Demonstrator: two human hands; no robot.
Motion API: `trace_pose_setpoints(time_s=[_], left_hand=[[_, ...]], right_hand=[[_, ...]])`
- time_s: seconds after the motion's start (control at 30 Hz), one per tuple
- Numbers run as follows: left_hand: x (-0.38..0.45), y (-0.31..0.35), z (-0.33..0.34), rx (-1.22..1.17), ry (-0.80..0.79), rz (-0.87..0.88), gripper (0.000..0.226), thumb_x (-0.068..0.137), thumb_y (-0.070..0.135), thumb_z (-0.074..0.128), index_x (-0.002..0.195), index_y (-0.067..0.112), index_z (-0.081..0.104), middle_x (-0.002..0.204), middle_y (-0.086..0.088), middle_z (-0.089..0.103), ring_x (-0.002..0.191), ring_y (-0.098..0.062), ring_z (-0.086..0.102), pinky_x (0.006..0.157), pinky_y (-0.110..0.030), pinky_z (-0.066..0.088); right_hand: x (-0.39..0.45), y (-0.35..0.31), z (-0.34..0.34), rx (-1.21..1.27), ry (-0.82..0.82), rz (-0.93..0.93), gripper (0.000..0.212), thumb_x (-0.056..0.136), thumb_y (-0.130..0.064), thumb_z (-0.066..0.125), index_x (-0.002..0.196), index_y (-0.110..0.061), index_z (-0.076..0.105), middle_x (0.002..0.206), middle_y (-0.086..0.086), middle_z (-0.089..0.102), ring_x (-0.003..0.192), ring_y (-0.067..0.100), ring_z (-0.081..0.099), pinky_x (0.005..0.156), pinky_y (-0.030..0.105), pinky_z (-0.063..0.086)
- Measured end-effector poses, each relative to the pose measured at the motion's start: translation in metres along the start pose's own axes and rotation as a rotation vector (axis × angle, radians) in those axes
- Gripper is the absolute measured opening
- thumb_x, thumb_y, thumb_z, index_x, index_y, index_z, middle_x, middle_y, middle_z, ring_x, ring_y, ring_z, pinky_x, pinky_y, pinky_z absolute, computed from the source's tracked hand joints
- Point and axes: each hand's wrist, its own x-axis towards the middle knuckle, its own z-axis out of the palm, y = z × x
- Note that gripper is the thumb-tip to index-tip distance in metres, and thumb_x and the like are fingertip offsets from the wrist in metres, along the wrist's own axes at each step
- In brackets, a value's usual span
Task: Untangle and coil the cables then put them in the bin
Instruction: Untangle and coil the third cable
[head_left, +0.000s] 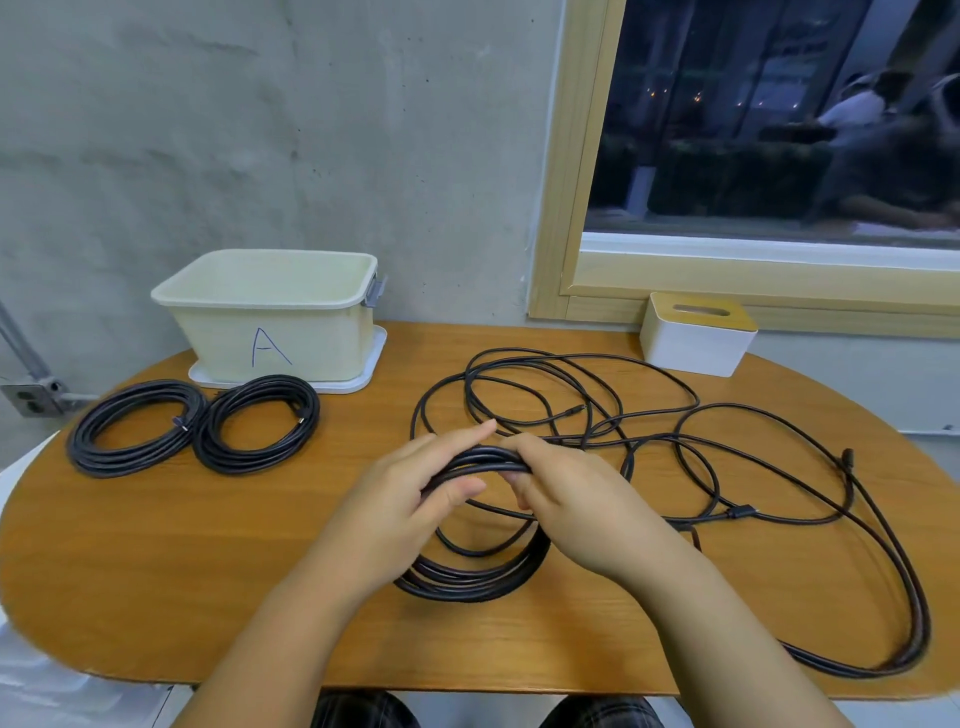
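A half-made coil of black cable stands at the table's middle, its top bundle held by both hands. My left hand grips the bundle from the left, thumb under it. My right hand curls round it from the right. Loose black cable runs from the coil in tangled loops over the right half of the table, down to the front right edge. Two finished coils lie side by side at the left. Behind them stands the cream bin marked "A", with nothing visible inside.
The bin stands on a white tray against the concrete wall. A white tissue box with a wooden top sits at the back right under the window. The oval wooden table ends just before my knees. A wall socket is at far left.
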Motion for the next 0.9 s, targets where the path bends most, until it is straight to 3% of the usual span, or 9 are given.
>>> trace_pose_setpoints(time_s=[0.1,0.2,0.27,0.37,0.47,0.53,0.63,0.77,0.9], left_hand=[[-0.002,0.0,0.001,-0.059,0.054,0.001,0.04,0.089,0.049,0.048,0.126,0.061,0.04,0.116,0.032,0.055,0.111,0.008,0.052,0.087,-0.004,0.035],[-0.003,0.008,0.001,-0.223,0.168,-0.048,0.03,0.092,0.035,0.052,0.118,0.048,0.056,0.08,0.028,0.063,0.08,0.016,0.058,0.071,-0.004,0.042],[-0.004,0.011,0.001,-0.285,0.267,-0.056,0.021,0.089,0.029,0.053,0.107,0.035,0.061,0.073,0.027,0.063,0.074,0.016,0.058,0.067,-0.004,0.042],[-0.004,0.011,0.002,-0.305,0.346,-0.063,0.018,0.084,0.029,0.056,0.098,0.034,0.066,0.097,0.035,0.065,0.096,0.012,0.059,0.079,-0.002,0.039],[-0.003,0.012,0.001,-0.313,0.379,-0.074,0.02,0.08,0.029,0.055,0.094,0.037,0.066,0.09,0.037,0.065,0.09,0.014,0.06,0.076,-0.001,0.039],[-0.003,0.013,-0.001,-0.341,0.432,-0.064,0.02,0.081,0.033,0.055,0.091,0.046,0.068,0.074,0.031,0.066,0.07,0.013,0.059,0.066,0.0,0.038],[-0.003,0.01,-0.004,-0.389,0.491,-0.026,0.022,0.078,0.063,0.055,0.094,0.054,0.068,0.058,0.021,0.058,0.054,0.011,0.051,0.055,0.0,0.034],[-0.002,0.009,-0.002,-0.428,0.507,-0.033,0.036,0.072,0.074,0.054,0.097,0.052,0.068,0.079,-0.001,0.051,0.052,0.009,0.05,0.053,-0.001,0.034],[-0.003,0.006,-0.001,-0.465,0.513,-0.054,0.038,0.072,0.074,0.056,0.098,0.048,0.068,0.06,-0.003,0.044,0.044,0.002,0.042,0.047,-0.007,0.033]], right_hand=[[-0.002,0.002,0.0,0.046,0.022,0.001,0.017,0.101,-0.029,0.036,0.113,-0.032,0.048,0.079,-0.011,0.055,0.077,0.007,0.054,0.07,0.03,0.047],[-0.003,0.003,-0.002,0.167,0.059,0.026,0.013,0.101,-0.029,0.036,0.095,-0.04,0.042,0.076,-0.009,0.054,0.07,0.005,0.051,0.062,0.024,0.042],[-0.003,0.002,-0.002,0.228,0.064,0.019,0.018,0.101,-0.03,0.036,0.09,-0.043,0.04,0.074,-0.012,0.052,0.067,0.0,0.049,0.059,0.018,0.037],[-0.002,0.003,-0.003,0.281,0.074,0.018,0.022,0.098,-0.037,0.041,0.119,-0.04,0.048,0.094,-0.02,0.058,0.087,-0.009,0.052,0.073,0.015,0.042],[-0.001,0.01,-0.004,0.327,0.102,0.016,0.029,0.096,-0.039,0.044,0.124,-0.037,0.05,0.105,-0.021,0.06,0.101,-0.005,0.055,0.086,0.02,0.046],[-0.003,0.016,-0.004,0.321,0.099,0.014,0.02,0.096,-0.038,0.044,0.114,-0.039,0.053,0.097,-0.019,0.063,0.095,-0.003,0.057,0.082,0.021,0.048],[-0.005,0.019,0.001,0.341,0.106,0.014,0.017,0.096,-0.042,0.038,0.101,-0.043,0.054,0.092,-0.013,0.066,0.09,0.002,0.059,0.08,0.029,0.049],[-0.007,0.015,0.011,0.428,0.173,-0.05,0.038,0.094,-0.06,0.025,0.099,-0.039,0.056,0.086,0.005,0.064,0.074,0.023,0.056,0.073,0.049,0.047],[-0.006,0.01,0.014,0.488,0.247,-0.069,0.033,0.094,-0.053,0.025,0.083,-0.037,0.052,0.076,-0.007,0.056,0.068,0.011,0.05,0.07,0.041,0.046]])
